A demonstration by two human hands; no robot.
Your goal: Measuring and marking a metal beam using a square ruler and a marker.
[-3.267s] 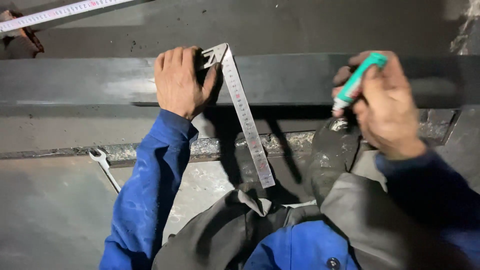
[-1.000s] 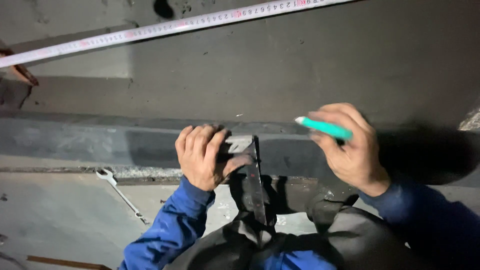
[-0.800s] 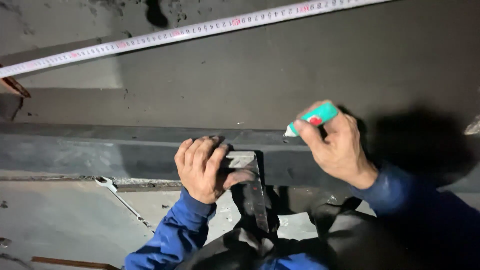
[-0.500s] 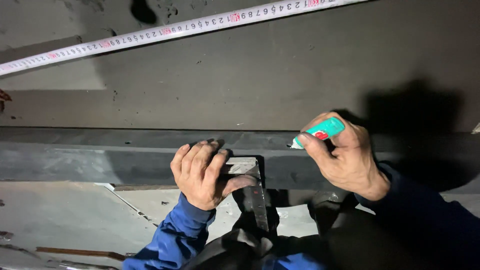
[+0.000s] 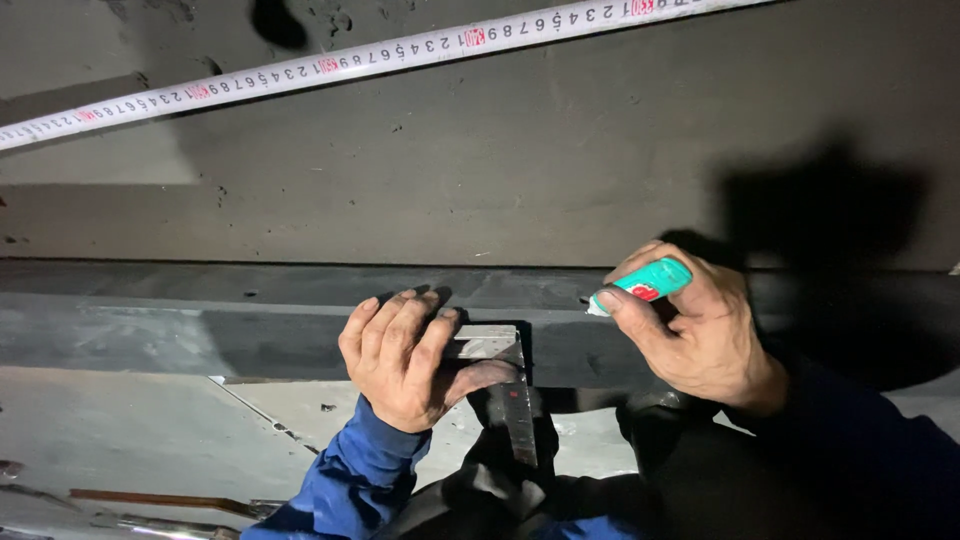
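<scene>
Steel beam [image 5: 200, 320] runs dark and flat across the view, and our left hand [image 5: 405, 360] presses the stock of a metal square [image 5: 500, 370] against its near edge. That grip is clenched over the square's head, fingers draped on top, thumb tucked under; the blade hangs down off the beam toward our lap.

Our right hand [image 5: 700, 335] is closed on a teal marker [image 5: 640, 285], pinched between thumb and forefinger, white tip touching or just above the beam's top face, just right of the square. Can't tell if the tip is actually in contact.

Handling, as we judge it:
- Square: thin, stiff, light metal. Smooth faces, likely to slide on the beam unless pushed hard against the edge. Hold it at the thick stock, not the blade, which would flex or pivot.
- Marker: light plastic barrel, easy to pinch near the tip for control. The tip looks soft and chalky, so light pressure.
- Beam: heavy and rigid, won't shift under hand pressure. Surface looks dusty, somewhat slick.

A white tape measure [image 5: 400, 50] lies stretched out on the grey floor [image 5: 500, 180] beyond the beam, well apart from both hands. A thin rod [image 5: 160, 497] lies at lower left.
</scene>
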